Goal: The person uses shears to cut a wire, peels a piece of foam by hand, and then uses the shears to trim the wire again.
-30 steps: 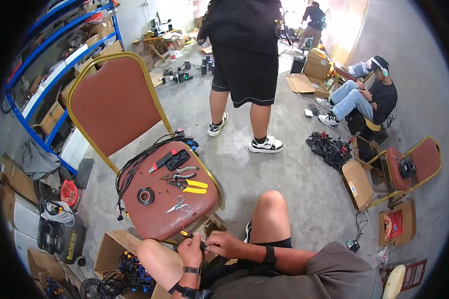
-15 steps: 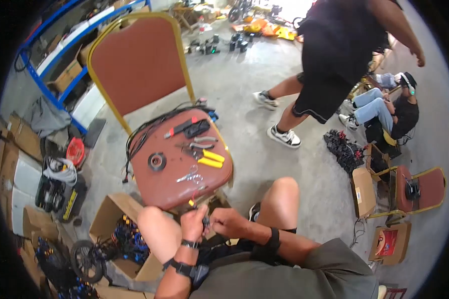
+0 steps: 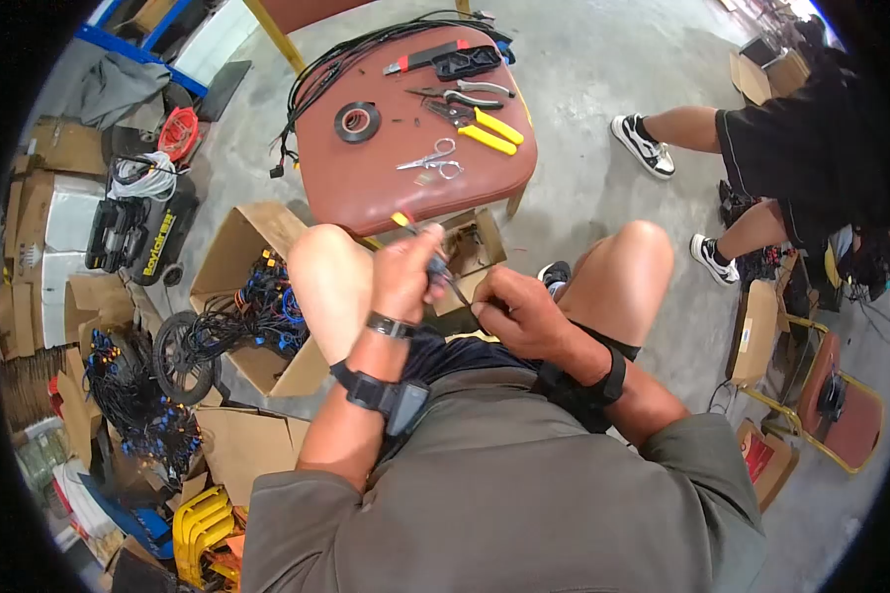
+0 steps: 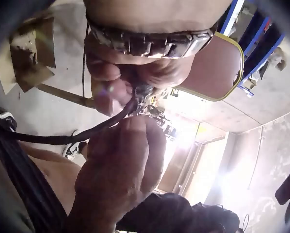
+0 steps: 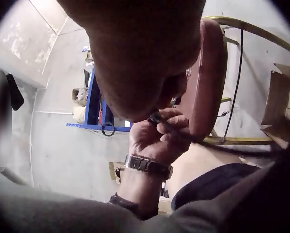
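My left hand [image 3: 420, 269] pinches the small connector [image 3: 437, 265] at the end of a thin black cable [image 3: 457, 293], above my knees. My right hand [image 3: 499, 304] grips the same cable just behind the connector, close to the left hand. In the left wrist view the connector [image 4: 143, 92] sits between the left fingertips, with the black cable [image 4: 72, 137] running off to the left and the right hand [image 4: 120, 165] curled in front. The right wrist view shows the left hand [image 5: 157, 131] with its wristwatch [image 5: 147, 166] holding the connector [image 5: 155, 118].
A red-seated chair [image 3: 366, 188] in front of me carries a black tape roll [image 3: 356, 121], scissors [image 3: 430, 160], yellow-handled pliers [image 3: 483, 125], other tools and a cable bundle [image 3: 331, 64]. Open cardboard boxes [image 3: 257, 247] of wiring stand at my left. A person's legs [image 3: 682, 138] are at right.
My view has tipped down and my hands have risen closer, still on the cable end. The standing person has walked off to the right.
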Tool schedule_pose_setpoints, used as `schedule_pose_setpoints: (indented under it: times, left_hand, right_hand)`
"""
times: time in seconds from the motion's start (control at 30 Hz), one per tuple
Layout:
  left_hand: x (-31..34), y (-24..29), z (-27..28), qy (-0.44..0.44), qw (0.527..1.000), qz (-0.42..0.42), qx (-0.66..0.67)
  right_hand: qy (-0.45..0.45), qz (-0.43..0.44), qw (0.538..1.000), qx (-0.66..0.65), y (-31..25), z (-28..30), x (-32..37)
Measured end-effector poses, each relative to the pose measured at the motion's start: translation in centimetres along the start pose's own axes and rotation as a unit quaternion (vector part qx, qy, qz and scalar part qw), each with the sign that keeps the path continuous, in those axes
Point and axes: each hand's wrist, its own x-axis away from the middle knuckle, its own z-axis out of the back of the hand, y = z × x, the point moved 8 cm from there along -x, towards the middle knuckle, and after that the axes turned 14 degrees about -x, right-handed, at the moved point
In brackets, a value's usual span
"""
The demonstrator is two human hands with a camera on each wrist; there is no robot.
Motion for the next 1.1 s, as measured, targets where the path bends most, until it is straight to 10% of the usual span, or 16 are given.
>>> schedule_pose_setpoints:
  times: [0.17, 0.43, 0.83, 1.1]
  left_hand:
    - [0.8, 2.1, 1.0, 0.036, 0.994, -0.078, -0.063]
    - [2.5, 3.2, -1.2, 0.030, 0.967, -0.194, -0.163]
    - [5.6, 5.5, -4.0, -0.013, 0.860, -0.380, -0.340]
    - [4.5, 4.0, -3.7, 0.032, 0.896, -0.333, -0.293]
  right_hand:
    - [0.021, -0.230, 0.969, -0.094, 2.6, 1.0, 1.4]
    - [-0.046, -0.342, 0.920, -0.186, 4.0, 0.1, 0.3]
    - [-0.079, -0.397, 0.827, -0.391, 6.8, -1.6, 1.9]
    - [0.019, -0.360, 0.855, -0.374, 6.8, -1.6, 1.3]
